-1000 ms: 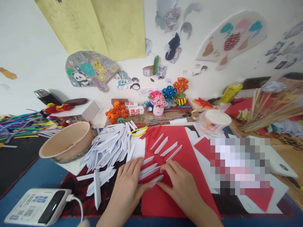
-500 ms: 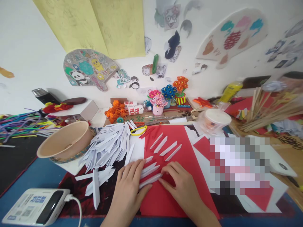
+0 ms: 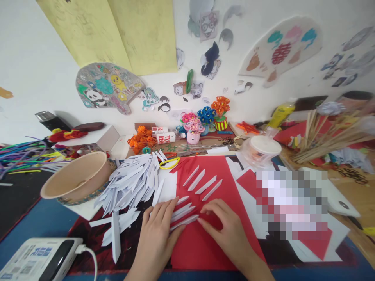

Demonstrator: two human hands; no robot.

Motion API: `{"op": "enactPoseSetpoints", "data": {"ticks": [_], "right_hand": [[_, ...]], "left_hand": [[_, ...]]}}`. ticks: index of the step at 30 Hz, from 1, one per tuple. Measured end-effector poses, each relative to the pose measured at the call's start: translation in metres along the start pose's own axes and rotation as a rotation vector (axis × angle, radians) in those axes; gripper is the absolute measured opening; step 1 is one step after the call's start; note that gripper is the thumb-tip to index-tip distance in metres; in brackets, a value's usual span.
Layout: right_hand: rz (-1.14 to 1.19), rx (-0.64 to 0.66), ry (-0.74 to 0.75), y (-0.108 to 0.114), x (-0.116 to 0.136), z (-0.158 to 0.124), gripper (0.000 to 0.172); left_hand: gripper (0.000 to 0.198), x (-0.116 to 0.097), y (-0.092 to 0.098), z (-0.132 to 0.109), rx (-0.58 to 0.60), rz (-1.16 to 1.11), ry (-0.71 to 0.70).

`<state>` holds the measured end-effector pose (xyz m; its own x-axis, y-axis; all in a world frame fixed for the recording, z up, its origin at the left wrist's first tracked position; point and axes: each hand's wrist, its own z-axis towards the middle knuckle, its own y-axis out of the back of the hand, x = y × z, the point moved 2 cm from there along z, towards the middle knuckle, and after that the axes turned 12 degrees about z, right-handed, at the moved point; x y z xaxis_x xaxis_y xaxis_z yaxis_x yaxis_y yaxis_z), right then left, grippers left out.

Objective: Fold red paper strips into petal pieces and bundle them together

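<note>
My left hand [image 3: 159,230] lies across several folded white paper strips [image 3: 184,212] on a sheet of red paper [image 3: 216,249]. Its fingers stretch forward, its thumb sits apart along the nearest strip, and the strips' left ends are hidden under it. My right hand [image 3: 227,228] rests on the red paper with thumb and index finger curved and apart, close to that strip's right tip. Further up the sheet, more slanted folded strips [image 3: 206,184] lie in a row. A heap of folded white strips [image 3: 129,183] is left of the sheet.
A beige bowl [image 3: 79,173] stands left of the heap, a white device with a cable [image 3: 38,257] in front of it. Behind are a yellow ring-shaped item [image 3: 170,162] and pots of craft flowers [image 3: 193,137]. At right are a lidded white tub [image 3: 265,146] and a blurred-out patch over papers.
The whole view has shifted slightly. My right thumb and index finger sit a little further from the nearest strip's tip. My left hand stays over the strips.
</note>
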<state>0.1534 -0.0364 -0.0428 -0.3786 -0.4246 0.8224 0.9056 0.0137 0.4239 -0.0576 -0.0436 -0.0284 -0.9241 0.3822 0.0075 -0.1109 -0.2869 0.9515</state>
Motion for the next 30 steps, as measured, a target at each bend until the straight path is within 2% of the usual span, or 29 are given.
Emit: {"op": "enactPoseSetpoints", "data": {"ticks": [2, 5, 7, 12, 16, 18, 21, 22, 24, 26, 30], "right_hand": [[-0.057, 0.028, 0.019, 0.020, -0.001, 0.013, 0.009], [-0.233, 0.189, 0.025, 0.048, -0.007, 0.042, 0.037], [-0.293, 0.303, 0.036, 0.059, -0.012, 0.063, 0.060], [-0.280, 0.530, 0.077, 0.055, -0.021, 0.107, 0.080], [-0.256, 0.686, 0.090, 0.047, -0.022, 0.125, 0.090], [-0.249, 0.707, 0.084, 0.047, -0.019, 0.127, 0.088], [-0.168, 0.619, 0.092, 0.046, -0.005, 0.120, 0.077], [-0.127, 0.580, 0.096, 0.044, 0.001, 0.115, 0.066], [-0.047, 0.553, 0.110, 0.037, 0.014, 0.101, 0.031], [-0.025, 0.523, 0.108, 0.029, 0.023, 0.086, 0.013], [-0.050, 0.537, 0.092, 0.014, 0.022, 0.063, 0.013]], "left_hand": [[0.049, 0.001, 0.000, 0.000, 0.008, -0.005, 0.003], [0.047, 0.002, 0.000, 0.001, -0.001, -0.023, 0.012], [0.047, 0.003, 0.000, 0.002, -0.003, -0.040, 0.012], [0.044, 0.003, 0.001, 0.005, 0.017, -0.063, 0.012], [0.047, 0.003, 0.004, 0.003, 0.012, -0.063, 0.009], [0.045, 0.003, 0.004, 0.002, 0.003, -0.067, 0.007], [0.036, 0.004, 0.006, 0.001, -0.026, -0.075, 0.018], [0.030, 0.005, 0.007, 0.000, -0.036, -0.080, 0.023], [0.019, 0.007, 0.009, 0.001, -0.054, -0.085, 0.041], [0.014, 0.008, 0.012, 0.002, -0.060, -0.079, 0.046], [0.013, 0.008, 0.015, 0.003, -0.052, -0.051, 0.010]]}}
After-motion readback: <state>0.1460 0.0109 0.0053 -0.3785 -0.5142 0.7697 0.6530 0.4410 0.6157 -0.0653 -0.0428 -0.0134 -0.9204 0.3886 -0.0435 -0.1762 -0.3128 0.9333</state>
